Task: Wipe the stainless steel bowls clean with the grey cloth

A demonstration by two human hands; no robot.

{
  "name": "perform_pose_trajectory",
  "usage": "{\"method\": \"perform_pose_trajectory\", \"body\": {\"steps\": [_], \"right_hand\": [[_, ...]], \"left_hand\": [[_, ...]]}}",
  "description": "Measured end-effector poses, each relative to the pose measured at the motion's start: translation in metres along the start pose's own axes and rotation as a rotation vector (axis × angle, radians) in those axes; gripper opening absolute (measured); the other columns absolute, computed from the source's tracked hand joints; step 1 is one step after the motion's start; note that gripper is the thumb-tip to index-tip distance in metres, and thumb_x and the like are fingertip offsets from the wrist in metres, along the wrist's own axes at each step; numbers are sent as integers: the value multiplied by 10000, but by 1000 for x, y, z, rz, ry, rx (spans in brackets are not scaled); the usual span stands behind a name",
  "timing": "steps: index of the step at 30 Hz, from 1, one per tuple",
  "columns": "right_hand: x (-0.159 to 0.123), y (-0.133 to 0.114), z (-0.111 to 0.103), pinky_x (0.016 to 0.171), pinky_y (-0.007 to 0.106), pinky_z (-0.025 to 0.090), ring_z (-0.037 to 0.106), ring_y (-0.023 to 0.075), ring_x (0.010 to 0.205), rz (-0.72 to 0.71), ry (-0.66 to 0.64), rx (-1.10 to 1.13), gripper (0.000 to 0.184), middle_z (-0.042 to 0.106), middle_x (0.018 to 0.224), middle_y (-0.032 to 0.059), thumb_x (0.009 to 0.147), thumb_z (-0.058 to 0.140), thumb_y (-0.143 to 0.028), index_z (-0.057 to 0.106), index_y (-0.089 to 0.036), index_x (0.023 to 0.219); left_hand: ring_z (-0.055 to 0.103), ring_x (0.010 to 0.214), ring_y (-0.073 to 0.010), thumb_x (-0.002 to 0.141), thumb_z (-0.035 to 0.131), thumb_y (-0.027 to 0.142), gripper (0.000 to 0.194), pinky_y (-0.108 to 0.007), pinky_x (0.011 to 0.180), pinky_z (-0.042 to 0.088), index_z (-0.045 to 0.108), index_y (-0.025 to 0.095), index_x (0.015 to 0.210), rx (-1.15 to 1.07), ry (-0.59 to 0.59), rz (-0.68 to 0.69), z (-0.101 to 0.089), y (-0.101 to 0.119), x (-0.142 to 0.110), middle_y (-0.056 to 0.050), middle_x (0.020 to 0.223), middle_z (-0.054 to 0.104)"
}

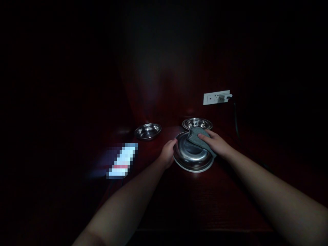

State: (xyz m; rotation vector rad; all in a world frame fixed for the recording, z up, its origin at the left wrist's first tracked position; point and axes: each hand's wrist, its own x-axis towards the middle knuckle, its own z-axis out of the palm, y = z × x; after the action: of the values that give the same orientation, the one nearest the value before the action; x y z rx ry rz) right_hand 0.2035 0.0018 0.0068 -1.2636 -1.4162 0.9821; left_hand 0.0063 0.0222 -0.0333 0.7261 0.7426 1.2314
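A shiny metal bowl (148, 132) is set upright on the dark red tabletop (205, 208), and round metal dishes (196, 123) are placed to its right. A bright screen (122, 161), blurred into blocks, is seen at left. A white socket plate (210, 98) is mounted on the wall (166, 92); a white plug (225, 97) is fitted into it, and a dark cable (236, 121) is hung below.

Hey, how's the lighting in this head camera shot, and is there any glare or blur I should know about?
Head view: very dark toward the edges; bright reflections on the large steel bowl and the small bowl at left; blocky pixelation over the glowing rectangle; faint haze on the back wall; socket plate fairly legible.
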Motion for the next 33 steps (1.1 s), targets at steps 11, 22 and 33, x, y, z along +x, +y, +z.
{"method": "perform_pose_trajectory", "body": {"steps": [11,22,33], "right_hand": [[1,2,-1,810,357,493,636,217,872,-27,-14,-22,430,667,1021,74,726,609,-505,594,-204,1032],[0,-1,-1,838,381,490,638,225,884,-20,-16,-26,404,670,1025,72,730,618,-476,602,-208,1033],[-2,-3,-1,828,369,485,632,220,882,-19,-17,-57,410,668,1021,73,730,619,-469,599,-206,1043]], "left_hand": [[617,743,-152,762,584,269,129,-327,815,455,610,147,794,14,9,-2,1,1,1,-40,741,650],[612,736,-156,754,591,290,147,-326,801,452,612,148,787,24,-12,16,0,-1,3,-44,745,652],[619,739,-167,762,580,308,162,-346,817,454,612,151,786,34,-33,6,-2,-1,4,-51,748,658]]}}
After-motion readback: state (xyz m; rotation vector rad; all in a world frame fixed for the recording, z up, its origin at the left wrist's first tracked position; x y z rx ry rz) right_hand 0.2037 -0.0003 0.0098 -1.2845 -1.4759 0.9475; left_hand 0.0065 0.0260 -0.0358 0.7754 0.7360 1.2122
